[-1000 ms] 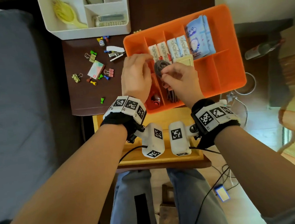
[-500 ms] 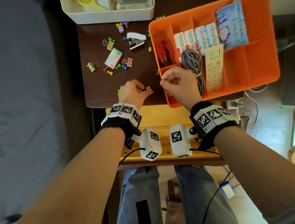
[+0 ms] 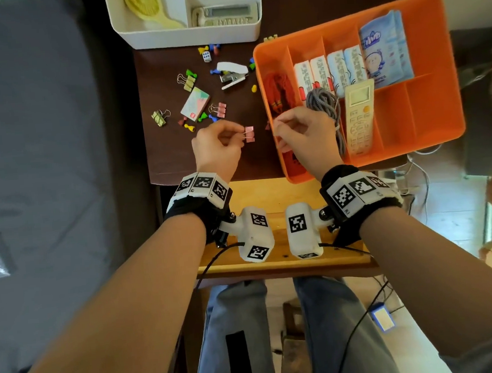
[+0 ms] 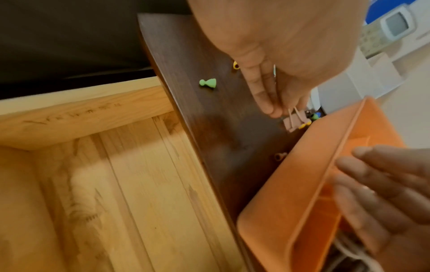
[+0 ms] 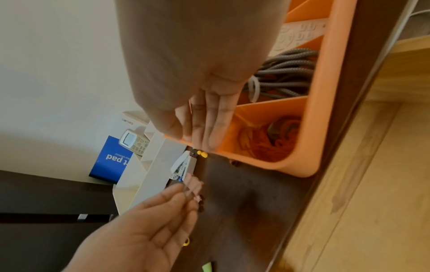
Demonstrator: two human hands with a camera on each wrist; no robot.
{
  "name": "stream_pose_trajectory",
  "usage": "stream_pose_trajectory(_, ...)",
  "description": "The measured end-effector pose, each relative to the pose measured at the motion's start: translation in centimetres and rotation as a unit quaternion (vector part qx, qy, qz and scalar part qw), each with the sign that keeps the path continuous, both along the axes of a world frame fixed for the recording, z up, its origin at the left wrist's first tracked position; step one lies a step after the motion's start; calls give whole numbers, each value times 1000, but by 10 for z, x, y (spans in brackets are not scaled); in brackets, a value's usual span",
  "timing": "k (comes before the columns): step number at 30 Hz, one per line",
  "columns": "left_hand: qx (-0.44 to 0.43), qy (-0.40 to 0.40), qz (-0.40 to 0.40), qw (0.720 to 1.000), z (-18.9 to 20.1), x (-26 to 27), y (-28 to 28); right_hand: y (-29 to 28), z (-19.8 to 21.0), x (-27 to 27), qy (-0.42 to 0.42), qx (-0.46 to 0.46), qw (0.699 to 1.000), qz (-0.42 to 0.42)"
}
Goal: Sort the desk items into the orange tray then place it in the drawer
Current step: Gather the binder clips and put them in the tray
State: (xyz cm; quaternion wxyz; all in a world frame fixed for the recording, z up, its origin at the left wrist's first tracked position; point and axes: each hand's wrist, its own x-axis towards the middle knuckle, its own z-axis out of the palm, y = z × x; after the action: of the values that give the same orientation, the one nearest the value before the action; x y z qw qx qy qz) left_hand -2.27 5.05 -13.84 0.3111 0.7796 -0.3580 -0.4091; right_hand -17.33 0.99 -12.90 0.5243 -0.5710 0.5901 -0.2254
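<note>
We see a pink binder clip [image 3: 249,134] pinched by its wire handles in the left hand [image 3: 217,150], held above the dark desk [image 3: 174,150] just beside the orange tray [image 3: 427,107]. Right hand [image 3: 306,140] hovers over the tray's near-left corner, fingers curled; whether it holds anything, we cannot tell.

Both arms reach forward, side by side, with a band on each wrist. The left hand [image 3: 216,147] is held up with its back to the head camera. Its thumb and fingers are curled and pinch something small and pink at the tips. The right hand [image 3: 306,140] is just to the right of it, close but not touching. Its fingers are loosely bent and hold nothing that shows.
</note>
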Motion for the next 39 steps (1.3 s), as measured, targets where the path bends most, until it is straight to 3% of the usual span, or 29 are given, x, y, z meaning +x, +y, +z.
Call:
stream_pose_trajectory(6, -67, 80, -9, 994, 18, 2, -16, -14, 14, 25, -102, 141, 984, 40)
stream_pose_trajectory(11, -69, 70, -28, 995, 20, 11, -24, -25, 16, 38, -100, 123, 986, 41)
stream_pose_trajectory(17, -10, -53, 48, 997, -10, 41, -32, -42, 13, 29, -129, 121, 983, -48)
stream_pose_trajectory(24, 103, -122, -2, 987, -27, 44, -48, -46, 6, 33, -125, 137, 980, -71)
stream_pose_trajectory(29, 116, -131, 4, 985, -32, 42, -56, -50, 3, 35, -113, 142, 980, -77)
stream_pose_trajectory(32, 81, -101, 10, 992, -27, 39, -58, -52, 4, 36, -111, 143, 981, -72)
stream_pose_trajectory(35, 30, -131, 7, 991, -17, 39, -59, -55, 7, 37, -111, 139, 982, -69)
stream_pose_trajectory(39, -54, -54, 34, 997, -11, 41, -66, -62, 11, 41, -124, 169, 975, -76)
